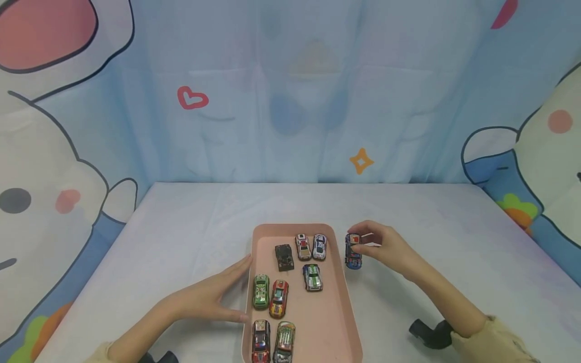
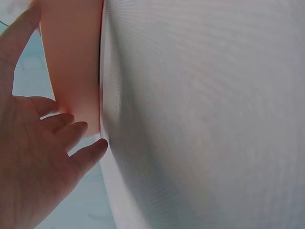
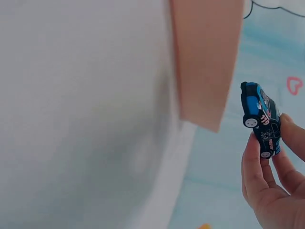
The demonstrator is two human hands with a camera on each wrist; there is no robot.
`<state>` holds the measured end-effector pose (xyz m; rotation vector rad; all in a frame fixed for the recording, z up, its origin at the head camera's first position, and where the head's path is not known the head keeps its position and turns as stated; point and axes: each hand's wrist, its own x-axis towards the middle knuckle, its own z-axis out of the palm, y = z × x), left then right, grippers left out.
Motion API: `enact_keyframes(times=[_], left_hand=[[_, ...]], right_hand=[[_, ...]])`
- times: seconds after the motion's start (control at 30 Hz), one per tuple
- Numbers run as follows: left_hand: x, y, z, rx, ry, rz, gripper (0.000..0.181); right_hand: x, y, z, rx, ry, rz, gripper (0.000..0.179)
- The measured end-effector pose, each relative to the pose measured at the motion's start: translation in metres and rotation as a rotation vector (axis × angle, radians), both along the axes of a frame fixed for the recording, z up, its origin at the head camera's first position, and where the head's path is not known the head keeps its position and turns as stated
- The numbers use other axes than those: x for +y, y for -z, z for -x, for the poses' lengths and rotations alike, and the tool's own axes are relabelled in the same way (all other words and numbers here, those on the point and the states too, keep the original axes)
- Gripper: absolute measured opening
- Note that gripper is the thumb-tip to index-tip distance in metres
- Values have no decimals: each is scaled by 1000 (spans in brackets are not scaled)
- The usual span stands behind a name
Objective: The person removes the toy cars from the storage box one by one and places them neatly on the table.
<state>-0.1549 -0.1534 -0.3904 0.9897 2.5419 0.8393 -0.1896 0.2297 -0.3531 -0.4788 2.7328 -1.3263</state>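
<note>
Right hand (image 1: 386, 249), head view: I see thumb and fingers pinching the blue car (image 1: 352, 261).
Blue car, head view: just beyond the right wall of the tray (image 1: 327, 322), near its far end.
Left hand (image 1: 211, 297), head view: fingers stretched out, thumb spread wide of them, the tips at the tray's left rim.
Tray, head view: on the white table (image 1: 195, 227); I count eight cars inside.
Far half, head view: black car (image 1: 284, 257); red-white car (image 1: 302, 247) beside white car (image 1: 320, 247); silver car (image 1: 312, 278) nearer me.
Near half, head view: green car (image 1: 260, 292) beside red car (image 1: 279, 298); nearer still, dark car (image 1: 260, 343) beside olive car (image 1: 284, 343).
Tray, left wrist view: its outer wall runs past the left hand's spread, slightly bent fingers; I cannot tell how firmly they press.
Blue car, right wrist view: tilted between thumb and fingertips, apart from the tray, with the backdrop (image 3: 214, 191) behind.
</note>
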Motion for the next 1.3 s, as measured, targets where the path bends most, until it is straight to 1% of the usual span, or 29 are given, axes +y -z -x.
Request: enact_keyframes(times=[0.1, 0.23, 0.4, 0.53, 0.6, 0.67, 0.9, 1.0, 1.2, 1.3], left_hand=[[0, 1, 1, -2, 6, -1, 107], [-1, 2, 1, -7, 11, -6, 108], [-1, 3, 1, -16, 5, 1, 108], [-1, 3, 1, -16, 9, 5, 107], [-1, 3, 0, -18, 9, 4, 107], [-1, 2, 0, -19, 8, 0, 107], [-1, 0, 0, -11, 8, 6, 106], [-1, -1, 0, -17, 8, -1, 106], [-1, 0, 0, -21, 10, -4, 106], [-1, -1, 0, -19, 11, 3, 106]], right_hand=[[7, 9, 7, -63, -2, 14, 38], [11, 22, 17, -124, -34, 9, 38], [11, 32, 26, -161, -44, -35, 36], [10, 35, 30, -185, -38, -48, 35], [10, 35, 31, -182, -38, -59, 36], [9, 35, 33, -166, -43, -84, 35], [6, 31, 36, -54, -105, -210, 26], [6, 30, 36, -29, -117, -238, 26], [7, 30, 37, 8, -122, -288, 29], [7, 30, 36, 56, -98, -323, 32]])
